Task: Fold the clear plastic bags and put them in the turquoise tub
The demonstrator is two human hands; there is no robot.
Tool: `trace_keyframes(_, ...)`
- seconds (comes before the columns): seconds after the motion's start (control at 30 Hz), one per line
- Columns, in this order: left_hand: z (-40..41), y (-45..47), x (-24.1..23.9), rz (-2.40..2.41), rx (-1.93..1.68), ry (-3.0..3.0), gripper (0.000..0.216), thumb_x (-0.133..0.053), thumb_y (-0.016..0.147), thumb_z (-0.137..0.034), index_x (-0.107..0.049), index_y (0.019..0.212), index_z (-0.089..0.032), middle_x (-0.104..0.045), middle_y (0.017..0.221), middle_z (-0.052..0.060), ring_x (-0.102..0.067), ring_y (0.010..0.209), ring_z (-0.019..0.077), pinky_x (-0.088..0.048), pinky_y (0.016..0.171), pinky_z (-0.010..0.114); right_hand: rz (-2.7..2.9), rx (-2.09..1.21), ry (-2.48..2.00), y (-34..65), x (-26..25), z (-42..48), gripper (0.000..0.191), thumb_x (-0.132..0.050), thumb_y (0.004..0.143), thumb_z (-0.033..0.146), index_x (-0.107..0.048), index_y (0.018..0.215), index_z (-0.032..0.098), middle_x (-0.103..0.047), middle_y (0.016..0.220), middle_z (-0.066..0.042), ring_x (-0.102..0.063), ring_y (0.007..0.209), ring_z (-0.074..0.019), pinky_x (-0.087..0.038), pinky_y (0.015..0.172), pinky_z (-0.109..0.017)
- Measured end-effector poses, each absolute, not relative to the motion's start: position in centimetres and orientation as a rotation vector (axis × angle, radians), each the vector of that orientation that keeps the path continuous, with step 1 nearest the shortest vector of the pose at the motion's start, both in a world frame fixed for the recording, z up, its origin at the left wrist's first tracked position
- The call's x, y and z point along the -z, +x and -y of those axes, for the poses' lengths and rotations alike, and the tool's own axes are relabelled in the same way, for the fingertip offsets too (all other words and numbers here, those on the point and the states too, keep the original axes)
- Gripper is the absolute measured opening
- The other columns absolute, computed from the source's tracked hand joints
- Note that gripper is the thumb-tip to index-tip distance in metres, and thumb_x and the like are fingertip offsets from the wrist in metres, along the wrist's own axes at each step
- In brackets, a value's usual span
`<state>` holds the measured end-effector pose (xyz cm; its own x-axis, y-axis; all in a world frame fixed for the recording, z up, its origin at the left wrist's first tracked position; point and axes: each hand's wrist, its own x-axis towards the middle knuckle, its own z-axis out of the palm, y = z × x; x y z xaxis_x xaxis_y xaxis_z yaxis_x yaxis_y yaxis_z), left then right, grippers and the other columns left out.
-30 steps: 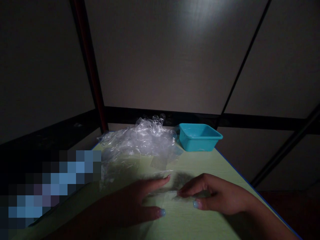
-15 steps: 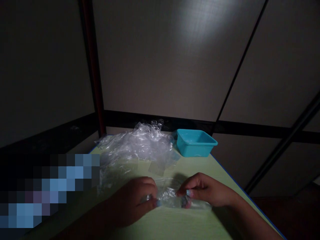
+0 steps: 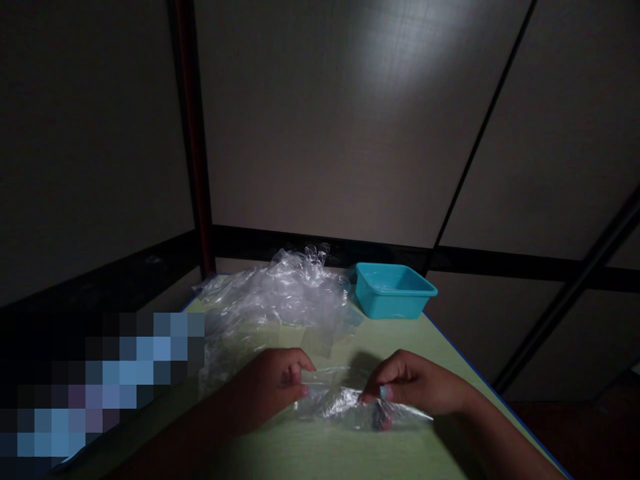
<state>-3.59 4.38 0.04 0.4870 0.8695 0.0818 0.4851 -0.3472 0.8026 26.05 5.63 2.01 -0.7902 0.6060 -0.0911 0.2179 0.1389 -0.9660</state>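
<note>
A clear plastic bag (image 3: 343,402) lies crinkled on the pale green table, between my hands. My right hand (image 3: 417,383) pinches its upper layer with thumb and index finger. A small dark and red item (image 3: 383,419) shows through the plastic below those fingers; its kind I cannot make out. At the bag's left end, my left hand (image 3: 285,383) has curled fingers at the plastic edge, thumb and index tips a little apart. Its inner fingers are in shadow. Beyond my hands rises a loose heap of clear plastic bags (image 3: 285,290).
A turquoise plastic basin (image 3: 393,303) stands at the table's far right corner. The green table (image 3: 320,457) has a blue edge and narrows toward dark wall panels (image 3: 320,133). A pixelated patch covers the lower left.
My left hand has shifted slightly left, and its thumb and index tips have parted. The bag's left end spreads wider and flatter. My right hand keeps its pinch.
</note>
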Motion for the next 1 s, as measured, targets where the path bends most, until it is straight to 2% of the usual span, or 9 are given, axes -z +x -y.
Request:
trace_keyframes(0.17,-3.6,-3.6,-1.5,-0.998,-0.555,1.944,0.037,-0.072,0.067,-0.03,-0.064,0.101,-0.02,-0.059,0.072,-0.005,-0.053,0.065,0.013,-0.039,0.06,0.023,2.092,-1.793,-0.74,26.0,-1.7,-5.4,0.042,-0.06,0.083,0.045,-0.069,0.103,0.009,-0.071,0.075,-0.009,-0.064,0.063,-0.0147,-0.047,0.067,-0.028)
trace_keyframes(0.37,-2.3,-3.0,-1.6,-0.975,-0.58,2.118,0.031,-0.074,0.067,-0.028,-0.066,0.097,-0.024,-0.06,0.083,-0.003,-0.055,0.076,0.0153,-0.041,0.069,0.023,2.079,-1.905,-0.688,25.2,-1.3,-5.1,0.042,-0.07,0.075,0.043,-0.07,0.103,0.012,-0.071,0.082,-0.008,-0.065,0.064,-0.0122,-0.048,0.067,-0.024)
trace_keyframes(0.47,-2.7,-2.8,-0.5,-0.933,-0.587,2.212,0.017,-0.073,0.068,-0.026,-0.066,0.083,-0.022,-0.057,0.08,-0.003,-0.054,0.076,0.0145,-0.04,0.07,0.023,2.059,-1.913,-0.695,25.1,-1.4,-5.0,0.041,-0.072,0.072,0.041,-0.07,0.102,0.013,-0.071,0.086,-0.008,-0.065,0.065,-0.0118,-0.049,0.069,-0.024)
trace_keyframes(0.57,-3.1,-2.6,0.2,-0.928,-0.622,2.213,0.009,-0.068,0.072,-0.026,-0.061,0.074,-0.02,-0.055,0.079,-0.003,-0.053,0.077,0.0138,-0.038,0.069,0.022,2.0,-1.953,-0.696,25.2,-1.5,-5.1,0.04,-0.074,0.071,0.039,-0.07,0.101,0.013,-0.071,0.081,-0.007,-0.065,0.062,-0.0113,-0.05,0.067,-0.024)
trace_keyframes(0.73,-3.5,-2.6,0.1,-0.949,-0.632,2.157,0.009,-0.062,0.077,-0.027,-0.059,0.075,-0.019,-0.057,0.075,-0.004,-0.052,0.073,0.0127,-0.035,0.065,0.021,1.986,-1.978,-0.718,25.1,-1.6,-5.2,0.039,-0.075,0.071,0.034,-0.069,0.102,0.012,-0.069,0.073,-0.004,-0.064,0.059,-0.0104,-0.05,0.066,-0.024)
trace_keyframes(0.87,-3.7,-2.5,-0.1,-1.022,-0.573,2.066,0.01,-0.057,0.079,-0.026,-0.057,0.073,-0.018,-0.049,0.062,-0.007,-0.045,0.061,0.0103,-0.029,0.054,0.02,1.923,-1.926,-0.766,25.1,-1.9,-5.3,0.045,-0.08,0.064,0.03,-0.064,0.104,0.015,-0.067,0.086,-0.004,-0.063,0.059,-0.0103,-0.05,0.063,-0.027)
trace_keyframes(1.0,-3.4,-2.1,-0.4,-1.054,-0.592,2.059,0.012,-0.056,0.078,-0.026,-0.055,0.07,-0.017,-0.046,0.06,-0.007,-0.043,0.059,0.0103,-0.028,0.053,0.021,2.086,-1.602,-0.973,25.4,-2.2,-5.3,0.04,-0.071,0.074,0.034,-0.059,0.108,0.017,-0.063,0.076,0.0,-0.059,0.061,-0.0105,-0.044,0.057,-0.022)
